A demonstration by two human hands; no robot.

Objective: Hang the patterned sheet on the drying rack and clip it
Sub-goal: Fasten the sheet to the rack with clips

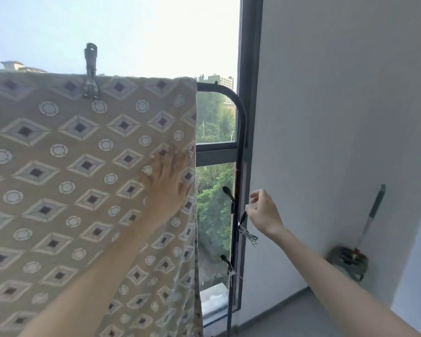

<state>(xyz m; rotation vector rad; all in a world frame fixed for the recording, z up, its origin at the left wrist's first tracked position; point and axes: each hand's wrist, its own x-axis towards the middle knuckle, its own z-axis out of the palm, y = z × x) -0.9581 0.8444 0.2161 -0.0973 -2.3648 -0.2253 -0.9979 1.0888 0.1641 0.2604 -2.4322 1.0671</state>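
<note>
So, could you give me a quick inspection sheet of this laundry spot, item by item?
Surface: no table; grey floor beside the rack.
Job's things: patterned sheet draped over the top bar of the drying rack, one metal clip on its top edge; three spare clips on the rack's upright.
Clutter: long-handled mop leaning on the wall.
Hands: left hand flat on the sheet; right hand, fingers curled, by a spare clip, contact unclear.
Cables: nothing seen.
Surroundings: window, trees and buildings outside; white wall.
</note>
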